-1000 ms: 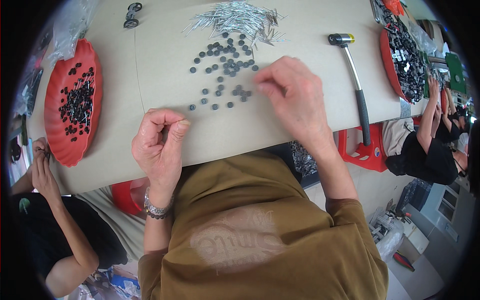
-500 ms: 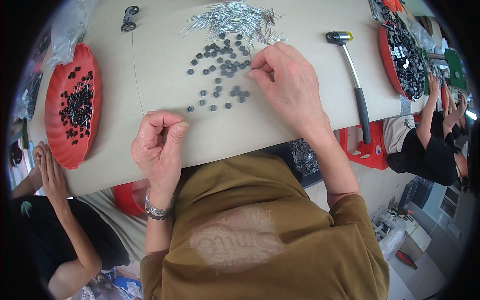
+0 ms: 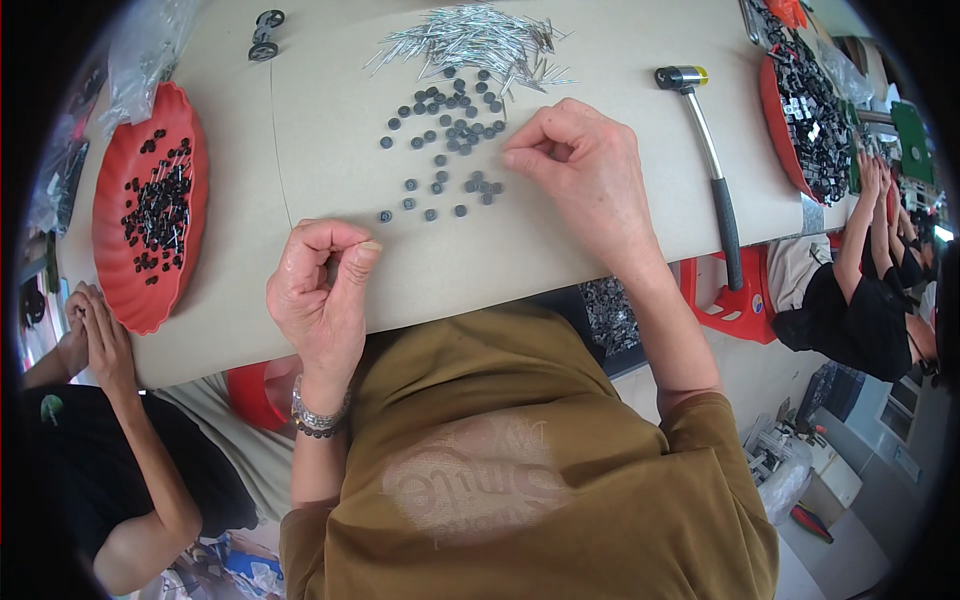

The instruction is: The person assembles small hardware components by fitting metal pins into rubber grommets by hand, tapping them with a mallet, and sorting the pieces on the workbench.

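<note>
Above the table's near edge, my left hand (image 3: 322,285) is closed, thumb pressed against the curled index finger; anything between them is too small to make out. My right hand (image 3: 585,175) is also closed in a pinch, just right of the scattered small black wheels (image 3: 461,211). Whatever its fingertips hold, if anything, cannot be made out. Several of these wheels lie loose and flat in front of me, some touching one another. Behind them is a heap of thin silvery metal pins (image 3: 460,45).
A red scalloped tray (image 3: 112,260) at left holds black wheels on pins. Right lies a mallet (image 3: 705,140); beyond it, a red tray (image 3: 778,145) of dark parts. A wheel pair (image 3: 264,35) stands far left. Co-workers sit left, hands together (image 3: 98,335), and right (image 3: 850,300).
My right hand has drawn slightly back toward me, its fingertips now a little farther from the nearest wheels. My left hand keeps its pinch. The whole view has shifted slightly.
</note>
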`<state>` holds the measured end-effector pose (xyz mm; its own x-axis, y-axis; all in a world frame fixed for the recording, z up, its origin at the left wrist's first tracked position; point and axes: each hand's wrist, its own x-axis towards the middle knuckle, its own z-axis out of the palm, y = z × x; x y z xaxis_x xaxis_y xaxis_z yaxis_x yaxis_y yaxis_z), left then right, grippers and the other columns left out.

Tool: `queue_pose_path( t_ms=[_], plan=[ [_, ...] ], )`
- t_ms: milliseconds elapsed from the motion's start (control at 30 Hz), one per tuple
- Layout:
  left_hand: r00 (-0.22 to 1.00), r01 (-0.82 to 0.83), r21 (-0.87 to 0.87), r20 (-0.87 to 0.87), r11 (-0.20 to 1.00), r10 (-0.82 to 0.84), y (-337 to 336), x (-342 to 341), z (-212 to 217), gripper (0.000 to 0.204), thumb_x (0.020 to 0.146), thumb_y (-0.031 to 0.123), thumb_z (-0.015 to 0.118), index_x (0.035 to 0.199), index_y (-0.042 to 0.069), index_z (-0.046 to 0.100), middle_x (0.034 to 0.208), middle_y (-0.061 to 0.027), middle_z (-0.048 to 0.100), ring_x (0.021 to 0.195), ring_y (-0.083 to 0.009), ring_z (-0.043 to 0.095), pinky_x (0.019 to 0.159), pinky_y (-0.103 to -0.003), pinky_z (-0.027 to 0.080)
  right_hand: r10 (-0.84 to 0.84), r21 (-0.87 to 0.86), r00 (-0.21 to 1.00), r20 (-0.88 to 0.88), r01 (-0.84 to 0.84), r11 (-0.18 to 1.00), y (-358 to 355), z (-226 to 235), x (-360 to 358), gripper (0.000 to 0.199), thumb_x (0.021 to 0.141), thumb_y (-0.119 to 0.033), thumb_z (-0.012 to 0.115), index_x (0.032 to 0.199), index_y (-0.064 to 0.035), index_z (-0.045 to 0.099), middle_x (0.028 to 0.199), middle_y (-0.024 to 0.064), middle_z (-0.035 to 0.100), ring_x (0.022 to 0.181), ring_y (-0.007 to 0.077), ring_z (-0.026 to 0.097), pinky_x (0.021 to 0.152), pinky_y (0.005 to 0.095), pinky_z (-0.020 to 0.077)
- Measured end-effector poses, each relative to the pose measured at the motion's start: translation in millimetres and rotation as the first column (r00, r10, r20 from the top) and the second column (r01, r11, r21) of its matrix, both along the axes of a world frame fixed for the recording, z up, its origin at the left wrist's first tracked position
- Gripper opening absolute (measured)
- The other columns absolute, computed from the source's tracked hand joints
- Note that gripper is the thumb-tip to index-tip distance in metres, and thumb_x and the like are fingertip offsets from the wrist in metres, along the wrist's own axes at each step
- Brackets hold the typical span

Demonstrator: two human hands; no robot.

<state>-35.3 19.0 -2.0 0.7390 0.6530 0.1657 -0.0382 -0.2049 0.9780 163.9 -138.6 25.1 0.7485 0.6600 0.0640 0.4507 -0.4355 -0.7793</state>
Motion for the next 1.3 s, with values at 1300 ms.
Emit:
queue_pose_path(
  t_ms=[1300],
  plan=[
    [0.998, 0.049, 0.002, -0.032, 0.999, -0.049, 2, -4, 1, 0.011, 0.096, 0.003, 0.07, 0.1, -0.001, 0.061, 0.096, -0.0037, 0.064, 0.087, -0.0083, 0.058, 0.081, -0.022, 0.048, 0.208, -0.053, 0.893, 0.399, -0.204, 0.978, 0, -5, -4, 0.012, 0.079, -0.001, 0.071, 0.086, -0.0099, 0.076, 0.084, 0.0017, 0.065, 0.086, 0.0225, 0.062, 0.069, 0.0367, 0.0546]
  ],
)
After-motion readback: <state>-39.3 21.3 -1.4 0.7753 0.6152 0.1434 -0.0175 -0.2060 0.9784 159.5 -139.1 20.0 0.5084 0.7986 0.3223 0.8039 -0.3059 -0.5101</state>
